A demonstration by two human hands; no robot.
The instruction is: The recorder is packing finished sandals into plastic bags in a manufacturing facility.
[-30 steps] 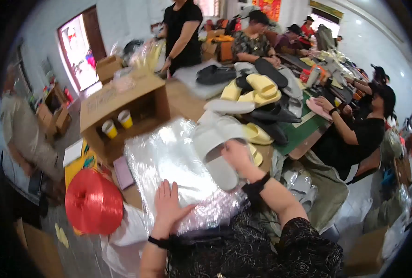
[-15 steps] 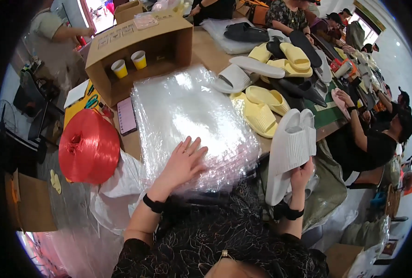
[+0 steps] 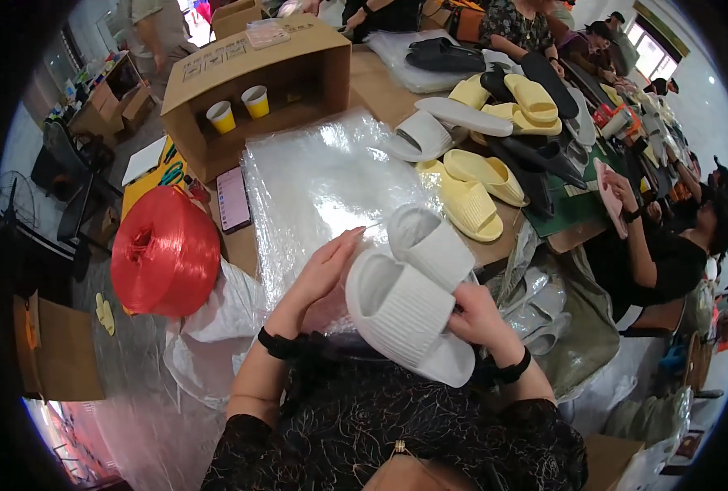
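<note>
A pair of white ribbed slide slippers (image 3: 405, 311) is gripped in my right hand (image 3: 480, 315), tilted over the near edge of the table. My left hand (image 3: 324, 266) is on the near part of a stack of clear plastic bags (image 3: 306, 180). Its fingers are pressed together, seemingly pinching the top bag's edge, just left of the slippers; the thumb is mostly hidden. Yellow slippers (image 3: 464, 204) and a grey slipper (image 3: 421, 135) lie beyond the stack to the right.
An open cardboard box (image 3: 257, 57) holding two yellow-and-white paper cups (image 3: 255, 101) stands behind the bags. At left are a phone (image 3: 233, 199), green scissors (image 3: 171, 173) and a red twine roll (image 3: 166, 250). A sack of slippers (image 3: 576, 327) sits at right; co-workers line the table.
My right hand has brought the slippers leftward from the right side to in front of me. The left hand, earlier flat and spread on the bags, has turned with its fingers together.
</note>
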